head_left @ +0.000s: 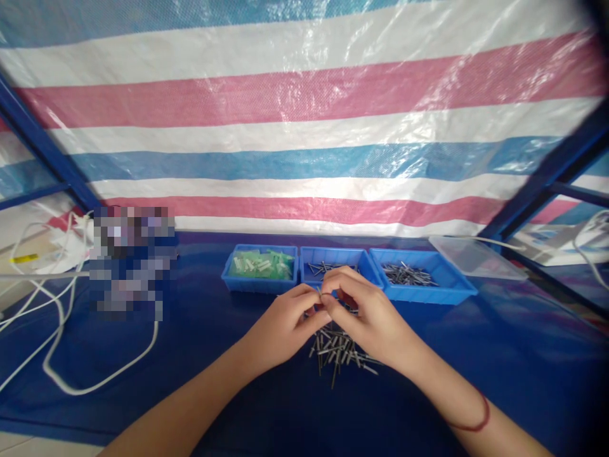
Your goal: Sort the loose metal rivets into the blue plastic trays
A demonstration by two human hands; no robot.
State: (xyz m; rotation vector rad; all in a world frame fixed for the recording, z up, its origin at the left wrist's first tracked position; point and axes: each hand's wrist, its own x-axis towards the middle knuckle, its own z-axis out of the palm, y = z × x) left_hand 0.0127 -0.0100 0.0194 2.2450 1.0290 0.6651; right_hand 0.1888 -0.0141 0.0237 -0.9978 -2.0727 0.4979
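My left hand and my right hand meet over the table, fingertips almost touching. Both are closed in a pinch around one small thin metal piece, mostly covered by the fingers; it looks like a blind rivet. Below them lies a loose pile of blind rivets, silver with long thin stems, pointing in many directions. Just behind the hands, the middle blue bin holds some rivets, partly hidden by my right hand.
The left blue bin contains green and clear pieces; the right blue bin has many rivets. A clear plastic lid lies at the back right. White cables loop across the left side. Blue frame posts and a striped sheet bound the table.
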